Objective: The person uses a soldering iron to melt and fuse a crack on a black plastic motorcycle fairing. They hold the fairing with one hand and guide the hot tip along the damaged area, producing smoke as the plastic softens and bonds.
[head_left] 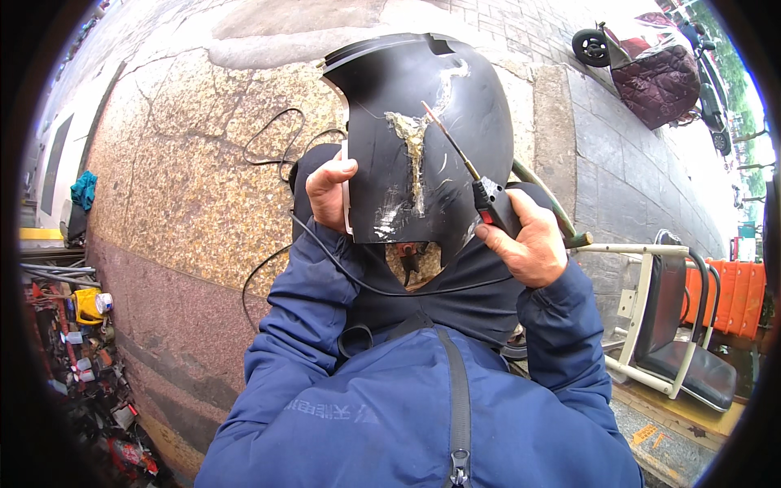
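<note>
A large curved black plastic panel (464, 146) rests over my lap, scuffed and marked by a rough, yellowish-white melted seam (415, 159). My left hand (329, 193) grips the panel's left edge, thumb on the front face and the other fingers mostly hidden behind. In my right hand (533, 244) is a soldering iron (488, 199) with a black handle, a red switch and a long thin rod. The rod points up and left across the panel, its tip near the top of the seam; whether it touches I cannot tell. A black cord crosses my lap.
Loops of black cable (281, 134) lie on the stone paving at left. Tools and parts are heaped at lower left, with a yellow container (92, 306). At right stand a pale metal-framed chair (683, 350), orange barriers (732, 297) and a covered scooter (655, 77).
</note>
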`<state>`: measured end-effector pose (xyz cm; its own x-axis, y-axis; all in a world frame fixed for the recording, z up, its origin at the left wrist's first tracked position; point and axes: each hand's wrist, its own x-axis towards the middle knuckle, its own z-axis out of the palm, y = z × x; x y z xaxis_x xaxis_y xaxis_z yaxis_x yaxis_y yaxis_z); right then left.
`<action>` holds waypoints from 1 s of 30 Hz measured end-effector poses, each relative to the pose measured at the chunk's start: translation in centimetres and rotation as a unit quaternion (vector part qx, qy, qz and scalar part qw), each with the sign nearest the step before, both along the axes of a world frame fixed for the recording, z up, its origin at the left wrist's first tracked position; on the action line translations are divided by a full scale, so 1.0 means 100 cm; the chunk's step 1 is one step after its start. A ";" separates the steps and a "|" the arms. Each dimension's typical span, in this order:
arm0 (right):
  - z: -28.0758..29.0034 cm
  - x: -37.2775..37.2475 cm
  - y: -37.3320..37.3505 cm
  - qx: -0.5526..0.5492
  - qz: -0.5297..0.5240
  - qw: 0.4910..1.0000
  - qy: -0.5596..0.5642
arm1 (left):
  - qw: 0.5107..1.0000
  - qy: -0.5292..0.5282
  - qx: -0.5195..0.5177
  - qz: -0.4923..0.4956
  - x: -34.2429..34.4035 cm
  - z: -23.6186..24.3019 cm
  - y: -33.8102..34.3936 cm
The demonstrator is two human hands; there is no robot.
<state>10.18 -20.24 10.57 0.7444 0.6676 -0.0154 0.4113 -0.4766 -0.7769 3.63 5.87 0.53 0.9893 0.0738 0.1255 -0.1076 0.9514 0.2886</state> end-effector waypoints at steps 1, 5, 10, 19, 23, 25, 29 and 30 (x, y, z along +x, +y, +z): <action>0.000 0.000 0.000 -0.002 -0.001 1.000 0.004 | 1.000 -0.001 -0.005 -0.005 0.000 -0.001 0.001; -0.004 0.000 0.000 0.010 -0.007 1.000 0.022 | 1.000 0.015 -0.015 -0.010 0.002 -0.005 0.002; -0.006 0.002 -0.002 0.008 -0.007 1.000 0.021 | 1.000 -0.003 -0.025 -0.012 0.003 -0.007 0.000; -0.001 0.013 -0.001 -0.016 0.038 0.998 -0.038 | 0.999 -0.010 -0.041 -0.003 0.002 -0.003 -0.001; 0.008 0.019 0.001 -0.017 0.037 0.998 -0.039 | 0.999 -0.031 -0.026 0.021 0.005 -0.010 0.002; 0.014 0.022 -0.001 -0.044 0.034 0.998 -0.021 | 0.998 -0.048 -0.036 0.008 0.006 -0.015 0.005; 0.016 0.026 -0.002 -0.049 0.032 0.998 -0.016 | 0.997 -0.042 -0.060 -0.017 0.011 -0.023 0.013; 0.015 0.028 -0.002 -0.038 0.035 0.999 -0.012 | 0.997 -0.029 -0.068 -0.025 0.013 -0.024 0.014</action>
<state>12.94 -20.42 12.08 0.6967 0.7155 -0.0511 0.4639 -0.5038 -0.7287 4.93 7.30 -1.91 0.9834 0.0458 0.1754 -0.0728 0.9859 0.1510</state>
